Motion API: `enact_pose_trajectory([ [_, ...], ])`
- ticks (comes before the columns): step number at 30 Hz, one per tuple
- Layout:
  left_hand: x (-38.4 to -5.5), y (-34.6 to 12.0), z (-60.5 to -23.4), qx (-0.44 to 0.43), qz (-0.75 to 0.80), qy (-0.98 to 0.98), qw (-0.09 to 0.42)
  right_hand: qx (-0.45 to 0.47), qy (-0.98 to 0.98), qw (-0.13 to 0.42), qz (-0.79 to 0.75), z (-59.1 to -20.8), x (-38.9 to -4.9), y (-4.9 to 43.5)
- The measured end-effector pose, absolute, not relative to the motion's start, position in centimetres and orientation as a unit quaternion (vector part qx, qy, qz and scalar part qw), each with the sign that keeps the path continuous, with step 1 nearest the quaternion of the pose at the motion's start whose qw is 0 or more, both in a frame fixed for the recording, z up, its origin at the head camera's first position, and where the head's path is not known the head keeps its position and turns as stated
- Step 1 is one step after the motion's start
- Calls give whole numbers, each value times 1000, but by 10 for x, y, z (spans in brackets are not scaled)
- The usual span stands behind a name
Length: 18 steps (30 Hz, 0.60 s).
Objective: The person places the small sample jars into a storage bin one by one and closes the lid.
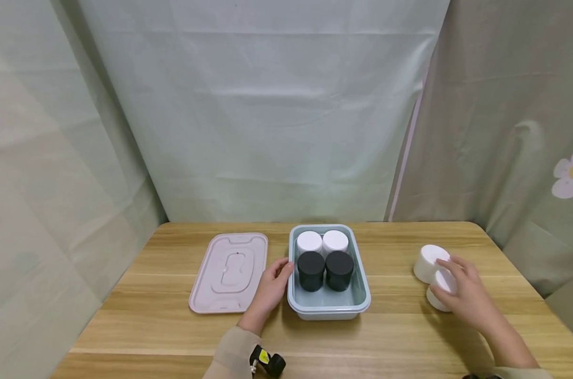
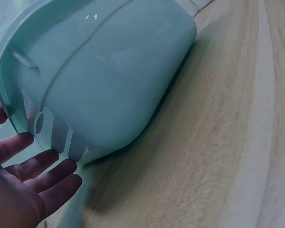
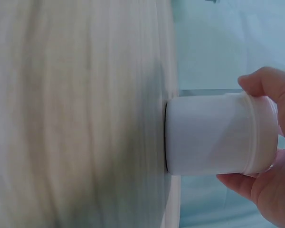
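Observation:
A light blue plastic box (image 1: 331, 302) stands on the wooden table. Inside it are two white jars (image 1: 335, 240) at the back and two black jars (image 1: 339, 269) in front of them. My left hand (image 1: 270, 287) holds the box's left rim, thumb at the edge and fingertips against the outer wall (image 2: 109, 80). On the right side, two more white jars stand close together, one behind the other. My right hand (image 1: 468, 295) grips the nearer white jar (image 3: 211, 135) round its lid, and the jar's base is right at the tabletop. The farther white jar (image 1: 428, 263) is just behind my fingers.
Left of the box, a pale pink lid (image 1: 229, 295) lies flat on the table (image 1: 163, 337). Hanging sheets (image 1: 267, 116) enclose the back and sides of the table. A black wrist camera (image 1: 269, 363) is strapped to my left sleeve.

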<state>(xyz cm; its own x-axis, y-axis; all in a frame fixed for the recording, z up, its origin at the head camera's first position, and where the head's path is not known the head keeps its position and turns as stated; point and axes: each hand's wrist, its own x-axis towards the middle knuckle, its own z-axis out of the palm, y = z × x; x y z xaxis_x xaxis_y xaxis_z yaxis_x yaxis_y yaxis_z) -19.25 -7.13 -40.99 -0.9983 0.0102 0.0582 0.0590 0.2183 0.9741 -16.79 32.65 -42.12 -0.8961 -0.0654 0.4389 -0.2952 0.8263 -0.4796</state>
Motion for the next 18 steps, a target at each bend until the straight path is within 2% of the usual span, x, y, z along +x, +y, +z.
enact_pose_trajectory([
  [3, -193, -72, -411, -21, -626, -779, 20, 96, -931, 212, 282, -422, -168, 325],
  [10, -216, -75, -448, -14, -626, -780, 19, 91, -931, 215, 281, -419, -168, 322],
  [18, -216, -76, -449, -16, -623, -781, 24, 91, -925, 242, 278, -411, -169, 317],
])
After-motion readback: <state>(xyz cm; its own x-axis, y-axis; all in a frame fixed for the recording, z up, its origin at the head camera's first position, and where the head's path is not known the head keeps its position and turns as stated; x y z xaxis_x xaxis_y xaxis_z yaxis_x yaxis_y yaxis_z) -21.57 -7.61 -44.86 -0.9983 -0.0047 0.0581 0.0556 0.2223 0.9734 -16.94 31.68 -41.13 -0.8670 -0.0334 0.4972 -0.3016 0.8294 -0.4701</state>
